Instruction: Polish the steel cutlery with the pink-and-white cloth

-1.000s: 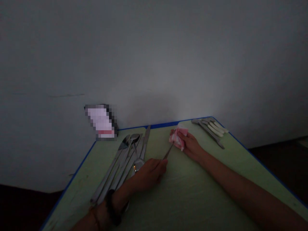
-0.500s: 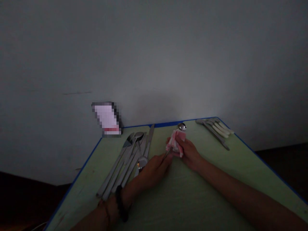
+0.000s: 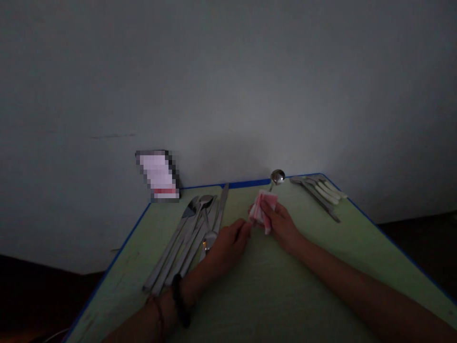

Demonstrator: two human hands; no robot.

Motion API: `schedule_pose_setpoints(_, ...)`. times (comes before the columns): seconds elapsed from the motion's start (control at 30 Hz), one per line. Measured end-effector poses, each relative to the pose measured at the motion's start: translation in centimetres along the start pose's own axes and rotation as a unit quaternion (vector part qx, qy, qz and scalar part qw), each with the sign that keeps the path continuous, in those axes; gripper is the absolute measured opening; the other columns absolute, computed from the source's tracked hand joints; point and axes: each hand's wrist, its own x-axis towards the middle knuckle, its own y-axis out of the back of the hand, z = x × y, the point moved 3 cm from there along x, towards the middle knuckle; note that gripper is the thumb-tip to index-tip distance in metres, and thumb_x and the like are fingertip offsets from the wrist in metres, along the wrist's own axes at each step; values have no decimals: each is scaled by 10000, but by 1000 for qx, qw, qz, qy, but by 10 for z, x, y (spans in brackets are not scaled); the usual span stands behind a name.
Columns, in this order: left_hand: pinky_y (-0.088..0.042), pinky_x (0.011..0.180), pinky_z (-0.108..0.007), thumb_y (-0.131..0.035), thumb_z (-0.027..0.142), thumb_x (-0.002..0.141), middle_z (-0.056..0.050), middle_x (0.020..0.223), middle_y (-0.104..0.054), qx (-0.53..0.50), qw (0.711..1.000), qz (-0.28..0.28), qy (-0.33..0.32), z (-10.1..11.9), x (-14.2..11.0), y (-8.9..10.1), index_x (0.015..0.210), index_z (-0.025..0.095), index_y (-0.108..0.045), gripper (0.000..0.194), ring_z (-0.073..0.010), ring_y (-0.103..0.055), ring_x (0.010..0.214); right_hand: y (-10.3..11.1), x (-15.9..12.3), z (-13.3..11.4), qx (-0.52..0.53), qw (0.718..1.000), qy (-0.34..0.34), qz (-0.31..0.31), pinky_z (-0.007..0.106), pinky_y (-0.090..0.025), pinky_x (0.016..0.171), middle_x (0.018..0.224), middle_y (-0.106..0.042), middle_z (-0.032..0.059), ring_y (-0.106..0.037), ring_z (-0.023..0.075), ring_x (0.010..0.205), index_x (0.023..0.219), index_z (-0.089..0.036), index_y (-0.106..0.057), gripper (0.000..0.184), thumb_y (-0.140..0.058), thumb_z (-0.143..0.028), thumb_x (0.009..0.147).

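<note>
My right hand [image 3: 282,224] is closed round a pink and white cloth [image 3: 263,209], which is folded about the handle of a shiny round-bowled spoon [image 3: 277,176]. The bowl and a short piece of the neck stick out beyond the cloth, pointing away from me. Close against the near side of the cloth, my left hand [image 3: 230,243] is closed at the handle end of the spoon; its fingers hide that end. Beside my left hand lies another spoon [image 3: 210,239], bowl toward me, on a group of metal cutlery.
Several long-handled utensils [image 3: 171,252] and a knife [image 3: 223,205] lie on the left of the green table [image 3: 271,295]. At the back right are several white-handled pieces [image 3: 326,193] and a grey metal one [image 3: 319,202]. A blurred phone-like screen [image 3: 159,176] leans against the wall.
The spoon's bowl has moved away and to the right, so more of its neck shows past the cloth. My left hand has closed up toward the cloth.
</note>
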Motion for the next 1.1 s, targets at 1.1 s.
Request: schedule_pose_setpoints(1.1, -343, 347, -95, -547, 437, 850, 63, 685, -531, -399, 905, 150, 8, 8, -15, -2, 879, 221, -499, 223, -33, -463, 436, -10, -13, -83, -519, 718, -14, -463, 218, -387, 583, 784, -635, 33, -538, 120, 653, 914, -140, -606, 261, -481, -363, 862)
